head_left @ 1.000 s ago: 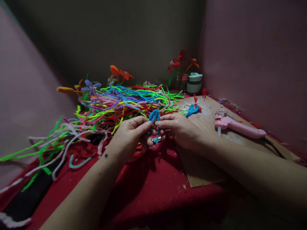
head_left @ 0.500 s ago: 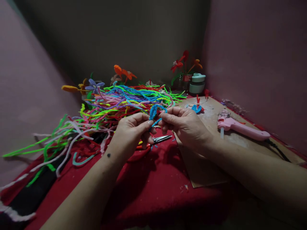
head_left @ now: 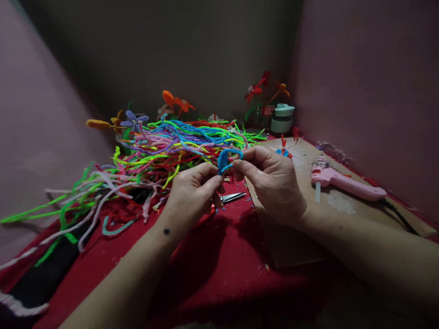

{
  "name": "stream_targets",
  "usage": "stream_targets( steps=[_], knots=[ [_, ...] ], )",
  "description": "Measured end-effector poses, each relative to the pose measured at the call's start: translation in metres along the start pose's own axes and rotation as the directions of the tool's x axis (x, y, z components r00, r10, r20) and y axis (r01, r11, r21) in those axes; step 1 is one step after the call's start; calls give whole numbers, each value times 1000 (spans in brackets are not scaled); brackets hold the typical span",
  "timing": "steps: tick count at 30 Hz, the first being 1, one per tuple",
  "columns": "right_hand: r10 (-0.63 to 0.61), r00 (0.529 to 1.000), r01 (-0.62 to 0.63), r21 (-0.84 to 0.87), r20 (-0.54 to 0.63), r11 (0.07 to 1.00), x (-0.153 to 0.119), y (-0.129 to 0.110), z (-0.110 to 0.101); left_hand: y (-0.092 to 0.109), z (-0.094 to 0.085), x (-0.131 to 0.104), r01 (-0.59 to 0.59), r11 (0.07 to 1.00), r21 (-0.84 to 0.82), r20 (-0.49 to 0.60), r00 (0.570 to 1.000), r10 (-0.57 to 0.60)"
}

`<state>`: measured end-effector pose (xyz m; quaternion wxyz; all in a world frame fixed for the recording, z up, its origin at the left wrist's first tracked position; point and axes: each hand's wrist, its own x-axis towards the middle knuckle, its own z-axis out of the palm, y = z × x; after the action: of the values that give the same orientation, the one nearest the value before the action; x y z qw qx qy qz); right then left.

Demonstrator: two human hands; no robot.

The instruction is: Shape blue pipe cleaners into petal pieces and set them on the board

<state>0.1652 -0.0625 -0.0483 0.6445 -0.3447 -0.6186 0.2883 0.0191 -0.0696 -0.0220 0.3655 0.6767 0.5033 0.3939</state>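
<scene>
A blue pipe cleaner (head_left: 223,161), bent into a flat folded petal shape with a loop curving to the right, is held up between both hands. My left hand (head_left: 194,189) pinches its lower end between thumb and fingertips. On the other side my right hand (head_left: 270,178) grips the curved loop with thumb and index finger. Below the left fingertips lie scissors (head_left: 233,198) on the red cloth, blades pointing right, their handles mostly hidden by the hand.
A tangled heap of colourful pipe cleaners (head_left: 171,146) spreads behind and left. On the right, a pink glue gun (head_left: 346,183) lies on a brown board (head_left: 305,155), near small blue and red pieces (head_left: 283,151). Pipe-cleaner flowers (head_left: 178,103) and a lidded container (head_left: 282,119) stand behind.
Both hands have shifted slightly right with the blue pipe cleaner. The right hand has turned, and the loop now arches wider beside the folded part.
</scene>
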Motion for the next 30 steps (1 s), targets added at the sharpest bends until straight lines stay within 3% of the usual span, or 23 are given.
stream_targets(
  steps=[4, 10, 13, 20, 25, 30],
  knots=[
    [-197, 980, 192, -167, -9, 967, -2, 4, -1, -5, 1, 0, -43, 998, 46, -16, 999, 43],
    [-377, 925, 369, -321, 38, 872, -2, 4, -2, -1, 3, -1, -37, 996, 78, -21, 999, 39],
    [-372, 926, 374, -315, 68, 872, -2, 4, -1, 0, 2, -1, -33, 996, 80, -17, 999, 35],
    [-205, 979, 205, -168, 17, 964, -4, 3, -1, -2, 1, -1, -36, 991, 127, -17, 999, 39],
    [-282, 959, 282, -228, 33, 932, -2, 4, -2, 0, 1, -1, -34, 990, 140, -21, 999, 37],
    [-415, 904, 421, -368, 100, 829, -1, 4, -3, -4, 1, -1, -52, 984, 169, -8, 999, 54]
  ],
)
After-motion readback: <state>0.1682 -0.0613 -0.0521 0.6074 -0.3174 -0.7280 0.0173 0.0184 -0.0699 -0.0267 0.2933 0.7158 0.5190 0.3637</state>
